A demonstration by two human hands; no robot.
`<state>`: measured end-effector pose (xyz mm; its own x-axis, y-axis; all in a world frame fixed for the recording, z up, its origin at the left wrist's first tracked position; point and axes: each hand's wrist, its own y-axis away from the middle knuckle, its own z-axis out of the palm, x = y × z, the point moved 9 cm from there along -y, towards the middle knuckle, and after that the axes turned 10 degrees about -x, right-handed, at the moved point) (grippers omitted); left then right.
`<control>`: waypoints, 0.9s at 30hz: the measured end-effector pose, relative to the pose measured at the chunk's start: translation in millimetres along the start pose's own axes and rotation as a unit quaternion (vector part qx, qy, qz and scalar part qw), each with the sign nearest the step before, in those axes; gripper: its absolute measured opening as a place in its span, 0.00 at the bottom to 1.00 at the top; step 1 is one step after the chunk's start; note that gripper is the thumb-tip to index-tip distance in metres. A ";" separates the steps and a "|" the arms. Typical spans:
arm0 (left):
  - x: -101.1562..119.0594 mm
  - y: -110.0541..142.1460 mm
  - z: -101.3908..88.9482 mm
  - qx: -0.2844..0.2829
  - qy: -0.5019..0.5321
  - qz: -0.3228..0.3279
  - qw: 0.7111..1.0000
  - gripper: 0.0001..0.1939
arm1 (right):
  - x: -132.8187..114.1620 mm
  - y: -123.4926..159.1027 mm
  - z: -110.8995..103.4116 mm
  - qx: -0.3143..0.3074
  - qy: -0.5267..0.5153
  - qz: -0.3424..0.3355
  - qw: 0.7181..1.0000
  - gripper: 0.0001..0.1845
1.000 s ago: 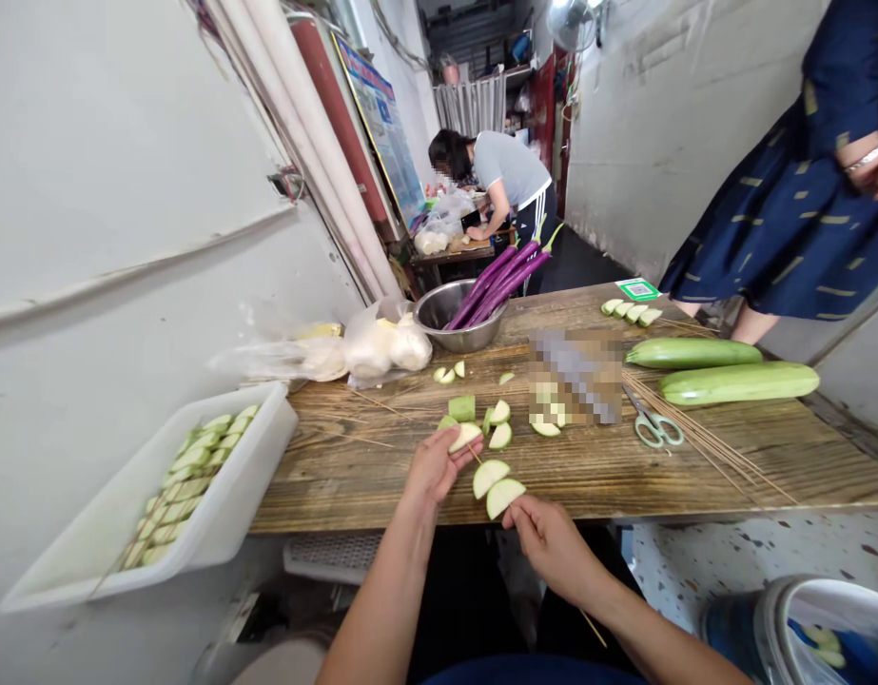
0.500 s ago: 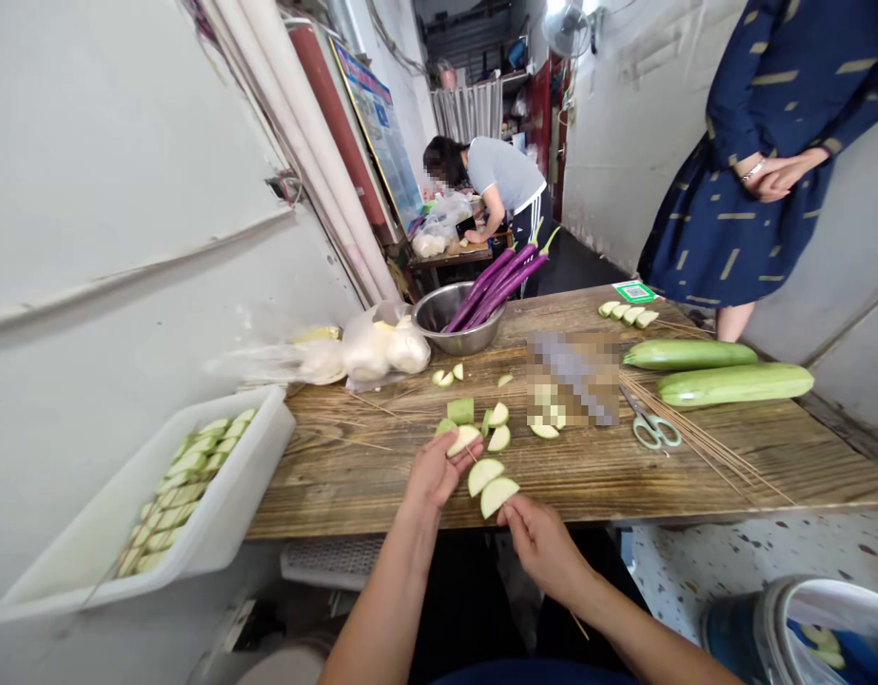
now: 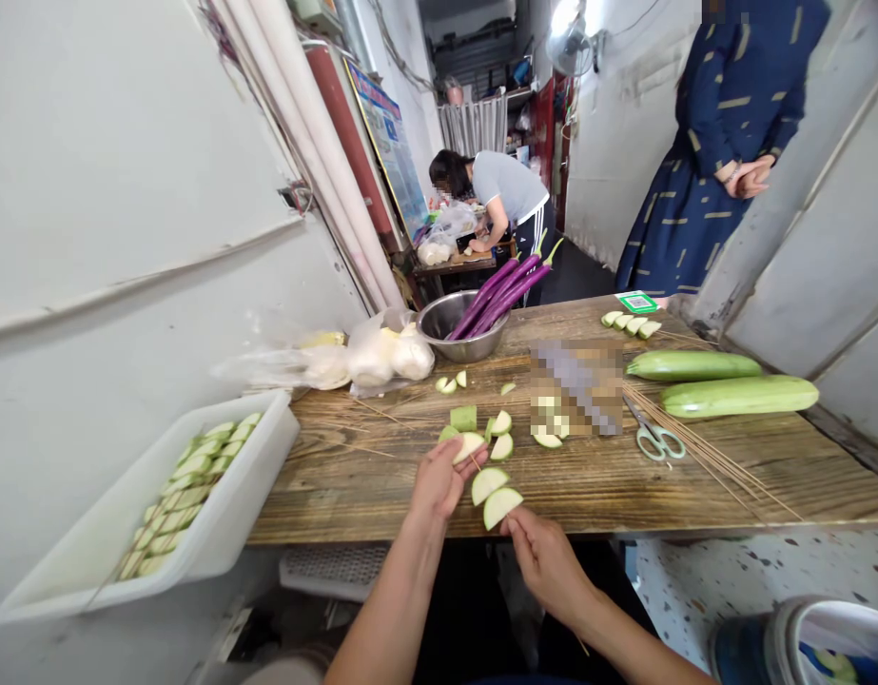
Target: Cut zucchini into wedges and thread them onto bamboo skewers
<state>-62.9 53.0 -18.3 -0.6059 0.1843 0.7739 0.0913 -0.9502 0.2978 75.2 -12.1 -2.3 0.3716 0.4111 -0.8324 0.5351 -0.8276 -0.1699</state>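
Note:
My left hand (image 3: 439,483) holds a half-round zucchini slice (image 3: 468,446) between its fingers, at the tip of a thin wooden skewer. My right hand (image 3: 549,563) grips that skewer (image 3: 583,648) low down, its lower end poking out below the fist. Two more half-round slices, an upper slice (image 3: 489,483) and a lower slice (image 3: 503,508), are threaded on it, the lower one close against my right fingertips. Just beyond my left hand, several loose zucchini pieces (image 3: 501,446) lie on the wooden table (image 3: 339,495).
At left stands a white bin (image 3: 271,447) of skewered slices. Behind are bagged white items (image 3: 392,357) and a metal bowl (image 3: 467,347) of eggplants (image 3: 502,295). Scissors (image 3: 656,440), bare skewers (image 3: 716,461) and two whole zucchini (image 3: 738,396) lie right. One person (image 3: 716,209) stands opposite; another (image 3: 506,185) bends farther back.
The view has shifted slightly, so the table appears a little lower. The person in the dark blue dress has moved back and left. Both my hands keep nearly the same hold on slice and skewer.

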 end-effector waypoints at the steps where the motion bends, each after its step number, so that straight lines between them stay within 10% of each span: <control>1: -0.6 0.3 0.4 -0.001 -0.002 0.000 1.000 0.06 | -0.1 0.0 0.4 0.001 -0.001 -0.001 1.000 0.14; 27: -13.4 1.0 2.7 -0.019 -0.036 -0.012 0.999 0.05 | -0.2 -7.1 0.3 0.017 -0.006 0.002 1.000 0.14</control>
<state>-52.5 50.2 -26.9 -0.5490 0.2228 0.8056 0.0465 -0.9542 0.2955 71.2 -6.4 -1.0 0.3648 0.4028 -0.8394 0.5068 -0.8422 -0.1839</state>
